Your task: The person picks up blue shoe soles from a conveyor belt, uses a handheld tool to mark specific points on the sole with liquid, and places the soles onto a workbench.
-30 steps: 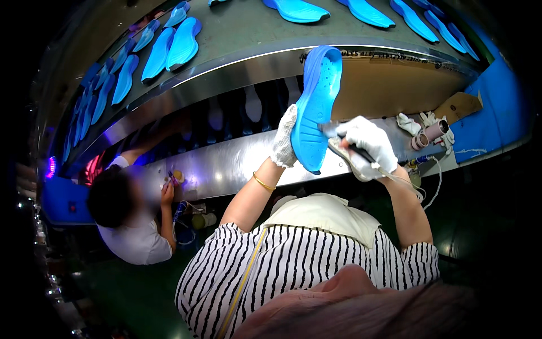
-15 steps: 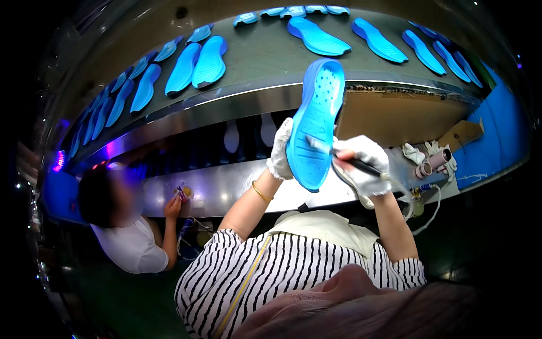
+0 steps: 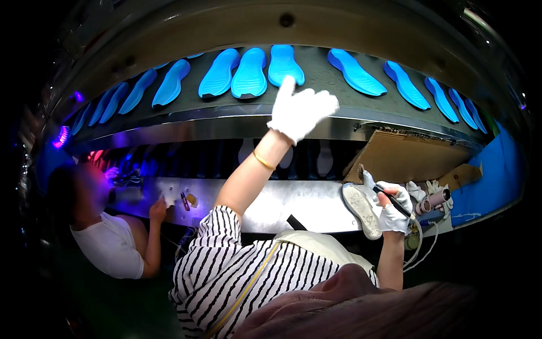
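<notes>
My left hand (image 3: 304,111), in a white glove, reaches over the belt's near edge with its fingers apart. One fingertip overlaps the near end of a blue shoe sole (image 3: 284,61) that lies on the dark belt. Whether it touches the sole I cannot tell. Lower on the right, my right hand (image 3: 395,209) is closed round a brush (image 3: 400,206) with a black handle, its pale bristles pointing up and left. The glove leaves some fingertips bare. A whitish sole (image 3: 361,210) rests on the metal bench beside this hand.
Several blue soles line the conveyor belt (image 3: 313,96). A cardboard sheet (image 3: 406,158) leans under its edge. At right are spare gloves (image 3: 435,187), a pink cylinder (image 3: 439,197) and a white tube (image 3: 419,240). A co-worker (image 3: 110,237) sits at left by the metal bench (image 3: 265,198).
The blue sole has gone from my left hand onto the belt, and that hand has let go. My right hand has drawn down and right, still holding the brush. The view has shifted.
</notes>
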The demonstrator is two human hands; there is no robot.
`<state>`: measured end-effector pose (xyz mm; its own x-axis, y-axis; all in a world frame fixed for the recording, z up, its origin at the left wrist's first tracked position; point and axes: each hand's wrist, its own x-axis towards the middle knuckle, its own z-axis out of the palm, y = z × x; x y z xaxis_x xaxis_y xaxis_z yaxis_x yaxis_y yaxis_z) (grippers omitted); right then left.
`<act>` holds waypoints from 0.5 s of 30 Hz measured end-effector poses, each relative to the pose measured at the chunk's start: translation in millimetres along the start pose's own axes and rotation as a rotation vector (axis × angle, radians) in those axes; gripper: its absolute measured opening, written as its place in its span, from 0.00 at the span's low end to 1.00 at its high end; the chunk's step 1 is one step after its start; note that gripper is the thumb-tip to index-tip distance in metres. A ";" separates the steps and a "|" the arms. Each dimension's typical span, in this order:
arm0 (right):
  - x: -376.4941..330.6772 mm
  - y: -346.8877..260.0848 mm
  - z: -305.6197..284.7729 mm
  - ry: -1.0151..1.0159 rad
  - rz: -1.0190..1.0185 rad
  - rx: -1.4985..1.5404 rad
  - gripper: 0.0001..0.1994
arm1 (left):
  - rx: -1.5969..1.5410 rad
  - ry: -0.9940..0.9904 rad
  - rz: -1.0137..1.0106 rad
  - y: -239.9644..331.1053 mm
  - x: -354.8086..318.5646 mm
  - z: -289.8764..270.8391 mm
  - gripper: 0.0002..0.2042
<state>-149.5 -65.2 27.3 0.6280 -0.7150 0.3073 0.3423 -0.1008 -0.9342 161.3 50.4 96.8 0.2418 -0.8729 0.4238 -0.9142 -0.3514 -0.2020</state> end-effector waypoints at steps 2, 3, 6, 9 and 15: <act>1.2 -0.8 -1.0 -0.009 -0.010 0.068 0.10 | -1.467 0.165 -0.254 4.3 -18.2 0.7 0.21; 2.6 -0.8 -0.9 -0.013 0.015 0.110 0.10 | -2.190 0.225 -0.436 3.1 -23.6 0.5 0.22; 6.6 0.6 4.5 0.000 0.067 0.083 0.09 | -1.105 0.407 -0.157 -46.3 -41.2 -9.5 0.27; 6.7 4.9 20.1 0.003 0.118 -0.022 0.09 | -0.396 0.427 -0.058 -113.1 -53.7 -15.9 0.33; 7.3 8.2 54.3 -0.140 0.126 0.067 0.10 | -0.124 -0.130 -0.357 -180.5 -81.3 3.2 0.35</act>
<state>-104.1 -33.8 31.7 0.7583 -0.6153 0.2154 0.2979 0.0332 -0.9540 307.7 183.7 96.0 0.5833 -0.7416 0.3314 -0.7957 -0.6037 0.0494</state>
